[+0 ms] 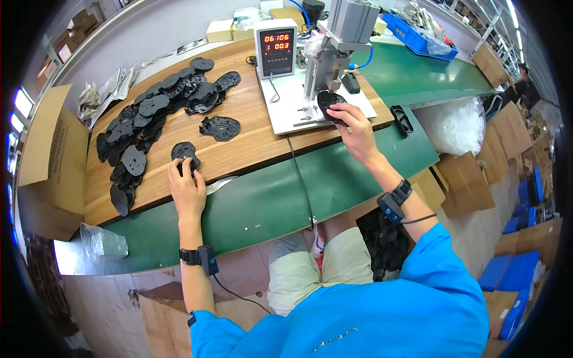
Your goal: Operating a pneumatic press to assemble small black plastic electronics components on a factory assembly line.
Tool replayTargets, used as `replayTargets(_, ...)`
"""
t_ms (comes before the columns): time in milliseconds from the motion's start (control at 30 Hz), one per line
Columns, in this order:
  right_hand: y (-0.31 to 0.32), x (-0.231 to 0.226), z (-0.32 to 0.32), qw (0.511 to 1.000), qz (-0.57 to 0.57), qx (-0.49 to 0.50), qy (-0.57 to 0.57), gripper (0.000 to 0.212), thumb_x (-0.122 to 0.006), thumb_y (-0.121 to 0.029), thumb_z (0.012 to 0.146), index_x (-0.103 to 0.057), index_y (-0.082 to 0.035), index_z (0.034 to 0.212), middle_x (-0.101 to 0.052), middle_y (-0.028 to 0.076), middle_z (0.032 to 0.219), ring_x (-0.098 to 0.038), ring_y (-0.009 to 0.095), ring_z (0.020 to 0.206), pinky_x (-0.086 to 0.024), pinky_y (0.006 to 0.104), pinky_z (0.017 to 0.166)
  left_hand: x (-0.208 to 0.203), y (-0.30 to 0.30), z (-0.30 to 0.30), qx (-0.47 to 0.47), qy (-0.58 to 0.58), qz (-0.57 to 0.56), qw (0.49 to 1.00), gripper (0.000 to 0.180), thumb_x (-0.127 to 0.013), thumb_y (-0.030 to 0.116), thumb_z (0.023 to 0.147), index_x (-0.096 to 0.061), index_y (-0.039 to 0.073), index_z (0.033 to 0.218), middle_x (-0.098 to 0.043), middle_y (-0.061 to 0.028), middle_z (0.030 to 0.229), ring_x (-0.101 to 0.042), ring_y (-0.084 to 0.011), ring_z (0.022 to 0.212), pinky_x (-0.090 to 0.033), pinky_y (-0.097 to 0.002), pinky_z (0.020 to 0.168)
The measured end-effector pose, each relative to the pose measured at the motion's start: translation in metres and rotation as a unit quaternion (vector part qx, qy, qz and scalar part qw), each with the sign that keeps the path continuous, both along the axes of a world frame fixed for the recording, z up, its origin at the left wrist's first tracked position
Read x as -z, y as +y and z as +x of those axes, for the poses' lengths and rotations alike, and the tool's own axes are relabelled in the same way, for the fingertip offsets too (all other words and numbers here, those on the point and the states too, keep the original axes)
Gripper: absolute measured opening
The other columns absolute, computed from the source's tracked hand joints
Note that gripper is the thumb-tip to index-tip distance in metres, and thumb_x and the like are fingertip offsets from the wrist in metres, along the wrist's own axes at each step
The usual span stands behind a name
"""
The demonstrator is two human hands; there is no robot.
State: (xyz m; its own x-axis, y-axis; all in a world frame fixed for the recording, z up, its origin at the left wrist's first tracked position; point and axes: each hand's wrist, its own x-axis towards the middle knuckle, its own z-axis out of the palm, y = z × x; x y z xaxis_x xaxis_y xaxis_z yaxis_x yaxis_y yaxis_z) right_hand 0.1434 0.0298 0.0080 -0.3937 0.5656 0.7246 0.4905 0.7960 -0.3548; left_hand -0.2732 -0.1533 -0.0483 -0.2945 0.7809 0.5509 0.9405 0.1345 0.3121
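Observation:
My right hand (357, 130) grips a black plastic part (328, 102), round-edged and flat, beneath the head of a bench press (327, 65). Its thumb and fingers close on the near right side of the part. My left hand (188, 190) has its fingers closed at the near edge of another black plastic part (185, 149), flat and waisted, on the wooden board. Just beyond it lies a similar single part (219, 127). A long heap of such black parts (154, 106) spreads across the left of the board. The press stands on a white base plate (286, 116).
A digital counter box (277, 51) stands left of the press. On the green bench (262, 206) lies a black shell piece (402, 120) at the right. A cardboard box (51, 155) flanks the left side. A blue crate (421, 39) sits far right. A cable (301, 179) hangs over the front.

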Motion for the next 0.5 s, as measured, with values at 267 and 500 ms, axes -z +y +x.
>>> replayTargets(267, -0.003, -0.006, 0.011, 0.991, -0.022, 0.026, -0.129, 0.045, -0.075, 0.004, 0.082, -0.07, -0.009, 0.125, -0.074, 0.007, 0.136, -0.069, 0.029, 0.126, -0.05, 0.0448, 0.106, 0.002, 0.0, -0.001, 0.0, 0.004, -0.002, 1.0, 0.037, -0.063, 0.009, 0.099, -0.064, 0.003, 0.135, -0.056, -0.0264, 0.139, -0.055, -0.046, 0.132, -0.046, -0.053, 0.112)
replayTargets(500, 0.004, -0.025, 0.012, 0.984, 0.039, -0.018, -0.17, 0.038, -0.071, 0.005, 0.081, -0.066, -0.007, 0.117, -0.072, 0.011, 0.109, -0.071, 0.035, 0.102, -0.053, 0.0508, 0.099, 0.003, 0.001, 0.0, 0.007, 0.005, -0.001, 1.0, 0.037, -0.064, 0.01, 0.097, -0.063, 0.002, 0.132, -0.056, -0.0248, 0.139, -0.054, -0.0447, 0.133, -0.044, -0.0538, 0.113)
